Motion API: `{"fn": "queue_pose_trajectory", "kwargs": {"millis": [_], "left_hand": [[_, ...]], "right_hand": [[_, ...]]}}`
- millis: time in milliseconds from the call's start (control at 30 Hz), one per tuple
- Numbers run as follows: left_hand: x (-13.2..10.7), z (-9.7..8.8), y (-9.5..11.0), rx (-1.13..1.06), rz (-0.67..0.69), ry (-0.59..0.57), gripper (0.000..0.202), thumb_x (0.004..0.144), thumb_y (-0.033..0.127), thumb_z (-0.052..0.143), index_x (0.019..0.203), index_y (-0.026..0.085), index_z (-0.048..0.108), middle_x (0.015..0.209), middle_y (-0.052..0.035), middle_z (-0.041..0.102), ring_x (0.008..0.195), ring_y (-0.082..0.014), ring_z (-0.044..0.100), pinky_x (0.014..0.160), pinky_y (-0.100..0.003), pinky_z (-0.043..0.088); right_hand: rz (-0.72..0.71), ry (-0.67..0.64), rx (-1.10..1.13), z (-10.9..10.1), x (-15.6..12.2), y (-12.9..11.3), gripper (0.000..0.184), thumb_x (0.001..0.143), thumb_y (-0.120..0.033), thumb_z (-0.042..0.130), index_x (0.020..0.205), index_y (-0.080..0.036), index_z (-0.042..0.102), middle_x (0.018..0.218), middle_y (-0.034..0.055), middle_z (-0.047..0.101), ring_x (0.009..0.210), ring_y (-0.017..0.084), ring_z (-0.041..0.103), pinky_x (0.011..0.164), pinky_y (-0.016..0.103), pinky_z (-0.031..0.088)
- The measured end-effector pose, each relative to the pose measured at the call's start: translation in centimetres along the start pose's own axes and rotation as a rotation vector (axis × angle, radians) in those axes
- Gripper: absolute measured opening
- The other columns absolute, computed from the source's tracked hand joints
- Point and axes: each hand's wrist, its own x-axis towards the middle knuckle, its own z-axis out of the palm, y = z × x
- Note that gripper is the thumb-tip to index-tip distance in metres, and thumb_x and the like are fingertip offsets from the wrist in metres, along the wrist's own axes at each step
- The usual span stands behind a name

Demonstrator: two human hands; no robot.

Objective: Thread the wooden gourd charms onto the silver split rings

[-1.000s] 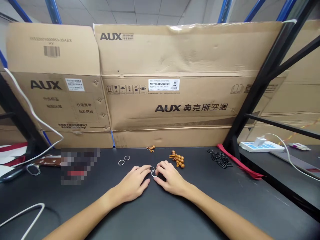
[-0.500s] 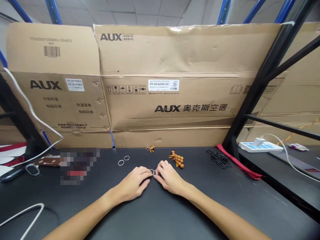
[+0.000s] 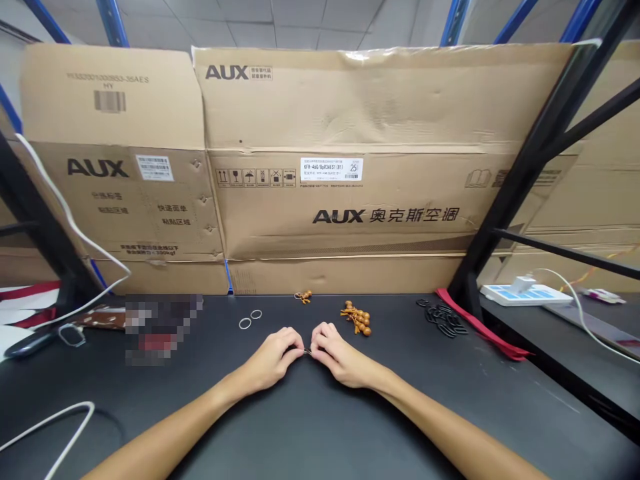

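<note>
My left hand (image 3: 278, 356) and my right hand (image 3: 337, 353) meet over the dark table, thumbs and fingers pinched. Between their fingertips is a thin metal split ring (image 3: 307, 351), seen nearly edge-on and mostly covered by the fingers. Two more split rings (image 3: 251, 319) lie side by side on the table, beyond my left hand. Past my right hand sits a small pile of orange-brown beaded charms (image 3: 357, 319). Farther back, against the cardboard, one similar charm (image 3: 305, 297) lies with a ring at its left.
Black ring-shaped pieces (image 3: 444, 319) are heaped at the right, beside a red strap (image 3: 480, 327). Cardboard (image 3: 340, 233) walls the table's back edge. Eyeglasses (image 3: 73, 335) and a white cable (image 3: 75, 227) are at the left. A power strip (image 3: 525, 295) sits at the far right.
The ring between my hands has turned from showing its round outline to nearly edge-on. My left thumb and fingers have closed together on it. The view has shifted slightly.
</note>
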Motion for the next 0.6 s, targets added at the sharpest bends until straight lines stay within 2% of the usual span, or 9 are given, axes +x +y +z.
{"fn": "queue_pose_trajectory", "kwargs": {"millis": [300, 433, 500, 600], "left_hand": [[0.1, -0.2, -0.6, -0.021, -0.016, -0.032, 0.019, 0.095, 0.024, 0.038, 0.086, 0.02, 0.055, 0.089, -0.0028, 0.059, 0.082, -0.0161, 0.054, 0.078, -0.029, 0.045], [0.1, -0.1, -0.6, 0.0, -0.009, -0.043, 0.019, 0.096, 0.023, 0.037, 0.09, 0.02, 0.055, 0.09, -0.0028, 0.059, 0.083, -0.0163, 0.054, 0.079, -0.029, 0.044], [0.0, -0.1, -0.6, 0.055, 0.003, -0.032, 0.017, 0.095, 0.021, 0.038, 0.09, 0.02, 0.054, 0.091, -0.0025, 0.059, 0.083, -0.0166, 0.053, 0.079, -0.03, 0.044], [-0.1, 0.0, -0.9, 0.217, -0.012, 0.037, 0.015, 0.094, 0.02, 0.041, 0.086, 0.02, 0.054, 0.093, -0.0029, 0.058, 0.086, -0.0184, 0.053, 0.081, -0.033, 0.043]], "right_hand": [[0.007, -0.074, 0.169, -1.4, -0.3, 0.2, 0.025, 0.099, -0.035, 0.032, 0.088, -0.021, 0.05, 0.097, 0.0036, 0.047, 0.093, 0.016, 0.044, 0.09, 0.032, 0.041], [-0.015, -0.114, 0.212, -1.9, -0.4, 0.0, 0.024, 0.099, -0.035, 0.032, 0.091, -0.022, 0.051, 0.098, 0.0032, 0.047, 0.095, 0.015, 0.044, 0.092, 0.031, 0.04], [-0.021, -0.102, 0.196, -1.7, -0.4, 0.0, 0.022, 0.099, -0.033, 0.033, 0.091, -0.022, 0.051, 0.098, 0.0033, 0.047, 0.094, 0.015, 0.044, 0.091, 0.031, 0.041], [-0.001, -0.017, 0.065, -1.0, -0.4, 0.3, 0.019, 0.098, -0.027, 0.036, 0.087, -0.021, 0.05, 0.097, 0.0045, 0.048, 0.092, 0.017, 0.044, 0.088, 0.034, 0.041]]}}
